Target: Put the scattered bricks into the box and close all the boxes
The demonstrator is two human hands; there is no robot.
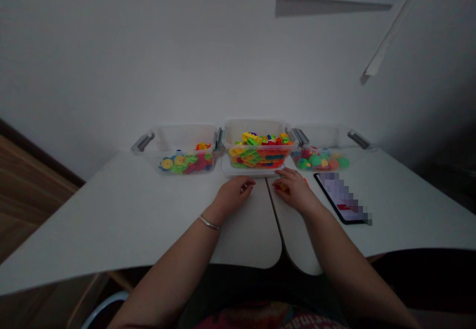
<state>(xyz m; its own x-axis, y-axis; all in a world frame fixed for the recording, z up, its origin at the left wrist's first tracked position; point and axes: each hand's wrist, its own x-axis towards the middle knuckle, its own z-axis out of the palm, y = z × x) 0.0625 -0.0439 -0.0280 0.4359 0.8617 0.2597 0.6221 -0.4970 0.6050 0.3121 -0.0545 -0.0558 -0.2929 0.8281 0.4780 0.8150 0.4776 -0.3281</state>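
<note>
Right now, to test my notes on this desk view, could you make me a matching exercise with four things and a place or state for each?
Things:
1. left hand
2. right hand
3. phone
4. middle clear plastic bin

Descriptions:
A. packed with yellow, green and red plastic pieces
B. lies on the white table, right of the right hand
C. has a metal bangle at its wrist
D. is over small orange pieces

Pairs: 1-C, 2-D, 3-B, 4-A
</note>
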